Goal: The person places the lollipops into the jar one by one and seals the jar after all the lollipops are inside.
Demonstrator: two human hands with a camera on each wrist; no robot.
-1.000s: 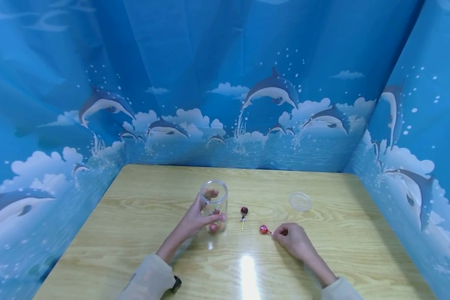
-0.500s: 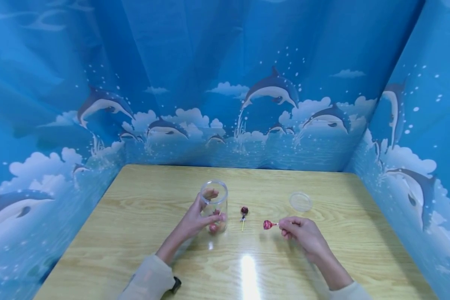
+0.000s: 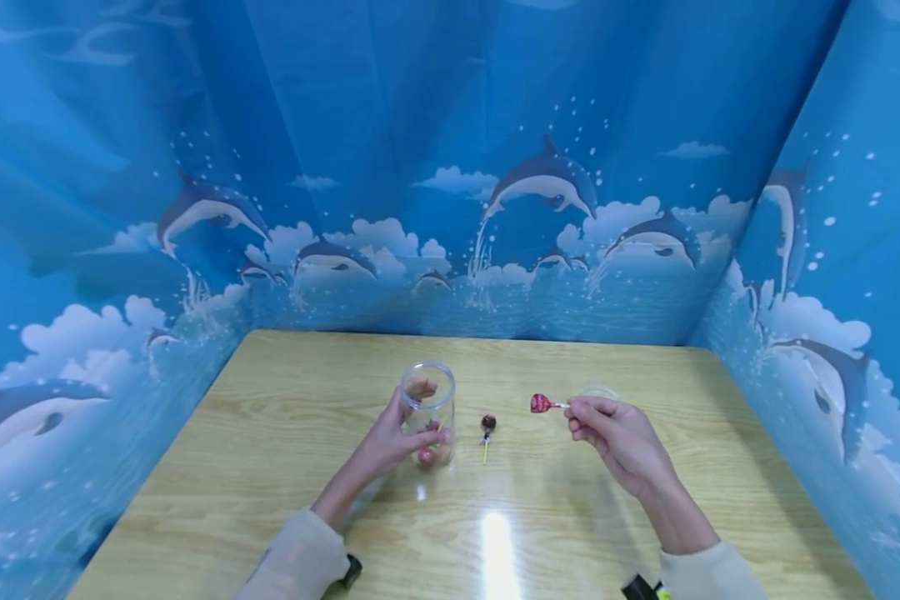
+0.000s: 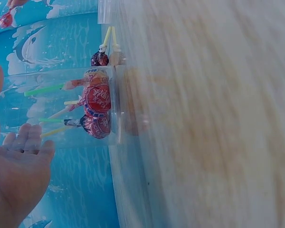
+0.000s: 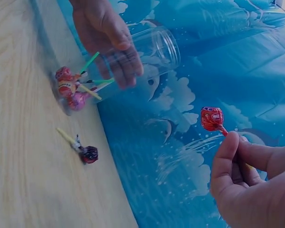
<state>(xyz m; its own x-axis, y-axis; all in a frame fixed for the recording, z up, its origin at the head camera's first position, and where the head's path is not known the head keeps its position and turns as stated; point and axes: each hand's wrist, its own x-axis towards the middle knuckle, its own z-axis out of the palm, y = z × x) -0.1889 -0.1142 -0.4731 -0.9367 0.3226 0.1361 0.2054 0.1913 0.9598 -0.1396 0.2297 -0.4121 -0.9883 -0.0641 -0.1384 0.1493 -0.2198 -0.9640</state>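
A clear jar [image 3: 447,410] stands upright on the table, with several wrapped lollipops [image 4: 96,99] at its bottom, sticks pointing up. My left hand [image 3: 384,443] holds the jar from the left, thumb at the front and fingers round the back. In my right hand [image 3: 624,440], thumb and fingers pinch the stick of a red-wrapped lollipop [image 5: 212,118], raised above the table with its head pointing left. Between the jar and this hand, a dark-wrapped lollipop [image 3: 488,423] lies on the tabletop, its yellow stick toward me.
A clear round lid [image 3: 598,390] lies to the right on the wooden table [image 3: 307,375], mostly hidden behind the right hand. Blue dolphin-print curtains [image 3: 420,125] enclose the back and both sides.
My right hand has lifted the red lollipop off the table and carried it farther back and slightly right. My left hand and the jar have not moved.
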